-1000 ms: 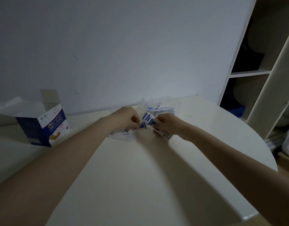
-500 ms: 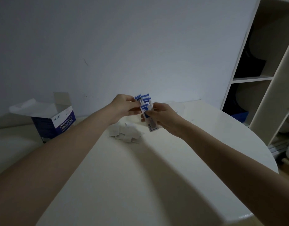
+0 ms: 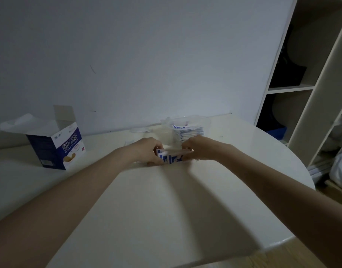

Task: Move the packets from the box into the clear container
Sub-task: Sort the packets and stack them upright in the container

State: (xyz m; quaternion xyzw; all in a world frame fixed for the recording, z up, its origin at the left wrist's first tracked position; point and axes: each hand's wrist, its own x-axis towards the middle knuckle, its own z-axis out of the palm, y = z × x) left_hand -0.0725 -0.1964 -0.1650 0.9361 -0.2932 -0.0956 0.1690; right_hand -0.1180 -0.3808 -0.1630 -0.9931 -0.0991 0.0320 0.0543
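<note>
Two hands met at the centre of the frame, low over the white table [image 3: 166, 209]; the left hand [image 3: 145, 151] and the right hand [image 3: 199, 149] each curled around one end of a small bundle of blue-and-white packets [image 3: 171, 158], which they held between them just above the tabletop. Directly behind the hands, toward the wall, stood the clear container [image 3: 185, 122]; a stack of packets [image 3: 187, 132] lay inside it. At the left of the frame, well apart from the hands, sat the blue box [image 3: 56, 147] with its top flaps open; shelves [image 3: 301, 88] occupied the right edge.
</note>
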